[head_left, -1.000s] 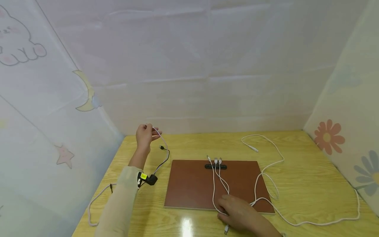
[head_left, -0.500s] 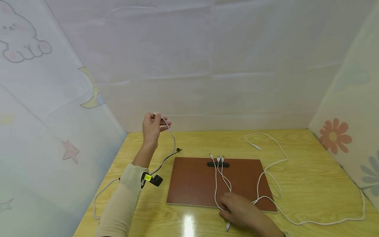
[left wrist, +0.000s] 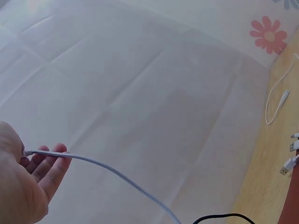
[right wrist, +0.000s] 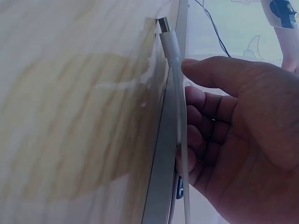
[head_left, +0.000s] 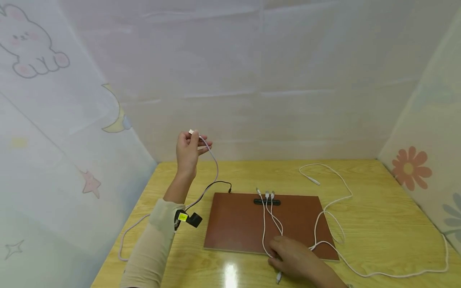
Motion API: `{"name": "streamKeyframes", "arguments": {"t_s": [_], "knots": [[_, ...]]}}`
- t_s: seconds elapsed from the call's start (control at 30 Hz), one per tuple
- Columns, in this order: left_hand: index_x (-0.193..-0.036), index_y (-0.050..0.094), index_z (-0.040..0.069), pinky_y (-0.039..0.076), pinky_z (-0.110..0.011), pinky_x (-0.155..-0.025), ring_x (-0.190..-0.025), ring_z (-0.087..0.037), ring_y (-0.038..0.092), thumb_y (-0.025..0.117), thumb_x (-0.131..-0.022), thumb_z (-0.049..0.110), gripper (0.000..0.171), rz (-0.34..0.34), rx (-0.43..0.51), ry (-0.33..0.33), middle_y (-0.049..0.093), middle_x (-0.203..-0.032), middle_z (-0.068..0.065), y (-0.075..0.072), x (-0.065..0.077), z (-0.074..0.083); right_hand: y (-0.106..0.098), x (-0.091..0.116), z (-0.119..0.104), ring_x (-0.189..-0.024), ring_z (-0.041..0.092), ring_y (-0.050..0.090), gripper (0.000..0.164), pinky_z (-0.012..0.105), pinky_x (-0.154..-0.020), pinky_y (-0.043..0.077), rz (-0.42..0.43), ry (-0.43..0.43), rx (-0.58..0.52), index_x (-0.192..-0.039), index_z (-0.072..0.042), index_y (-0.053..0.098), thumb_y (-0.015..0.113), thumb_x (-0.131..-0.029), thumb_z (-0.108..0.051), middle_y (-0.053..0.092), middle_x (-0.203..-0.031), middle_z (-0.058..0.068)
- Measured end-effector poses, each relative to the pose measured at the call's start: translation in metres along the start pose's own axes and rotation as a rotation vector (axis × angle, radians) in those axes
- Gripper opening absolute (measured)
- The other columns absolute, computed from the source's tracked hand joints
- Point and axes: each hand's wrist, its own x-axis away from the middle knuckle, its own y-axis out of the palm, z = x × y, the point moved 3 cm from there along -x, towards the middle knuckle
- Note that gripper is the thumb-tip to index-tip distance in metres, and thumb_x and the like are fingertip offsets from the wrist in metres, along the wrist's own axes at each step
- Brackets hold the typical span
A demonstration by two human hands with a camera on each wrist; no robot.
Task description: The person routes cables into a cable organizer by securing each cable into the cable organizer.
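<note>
My left hand (head_left: pixel 186 154) is raised above the back left of the table. Its thumb and fingers pinch a pale lavender USB cable (head_left: pixel 217 170) just behind the metal USB-A plug (head_left: pixel 191 131), and the cable hangs down from there. At the front edge of a brown board (head_left: pixel 237 224), my right hand (head_left: pixel 293 256) holds a white charging cable (right wrist: pixel 180 107). In the right wrist view its fingers are curled beside the cable, with the thumb at the neck of the USB-C plug (right wrist: pixel 169 42). That plug sticks out past the board's front edge.
A black cable holder (head_left: pixel 276 203) near the board's back edge has three white plugs (head_left: pixel 267 195) at it. A thin black cable (head_left: pixel 224 182) reaches the board's back left corner. More white cable (head_left: pixel 351 196) loops over the table's right side. Patterned sheets (head_left: pixel 230 100) stand around.
My left hand has risen and shifted slightly right, bringing the USB plug into clearer sight. The black cable's end has swung right to the board's back edge. My right hand stays in place.
</note>
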Motion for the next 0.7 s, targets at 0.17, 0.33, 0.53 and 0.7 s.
{"name": "streamKeyframes", "arguments": {"t_s": [0.17,0.33,0.53,0.7], "knots": [[-0.105,0.048,0.006,0.062,-0.039,-0.075,-0.077,-0.023,0.074,0.052,-0.107,0.022,0.017,0.001,0.021,0.009,0.066,-0.1,-0.017,0.005,0.0,0.005,-0.002,0.003,-0.001,-0.066,0.0,0.035,0.031,0.021,-0.059,0.034,0.005,0.0,-0.007,-0.076,-0.026,0.047,0.074,-0.091,-0.028,0.038,-0.075,-0.018],[-0.106,0.048,0.005,0.062,-0.041,-0.076,-0.079,-0.025,0.074,0.051,-0.108,0.021,0.017,0.013,0.038,0.048,0.068,-0.099,-0.015,0.012,-0.003,0.016,-0.003,0.004,0.001,-0.066,0.0,0.035,0.031,0.021,-0.058,0.034,0.017,0.003,0.005,-0.076,-0.026,0.046,0.074,-0.091,-0.028,0.037,-0.075,-0.017],[-0.105,0.049,0.006,0.062,-0.039,-0.076,-0.079,-0.024,0.074,0.053,-0.107,0.023,0.018,0.044,0.059,0.092,0.067,-0.101,-0.02,0.012,-0.004,0.029,-0.003,0.001,0.002,-0.066,0.0,0.036,0.03,0.021,-0.058,0.035,0.013,0.004,-0.004,-0.077,-0.026,0.048,0.074,-0.091,-0.028,0.039,-0.076,-0.017],[-0.105,0.048,0.006,0.062,-0.038,-0.076,-0.079,-0.023,0.073,0.054,-0.107,0.023,0.017,0.051,0.059,0.113,0.066,-0.098,-0.016,0.009,-0.003,0.036,-0.002,-0.001,0.001,-0.066,-0.001,0.037,0.028,0.021,-0.059,0.036,-0.004,0.008,-0.022,-0.078,-0.026,0.05,0.074,-0.092,-0.03,0.04,-0.077,-0.017]]}}
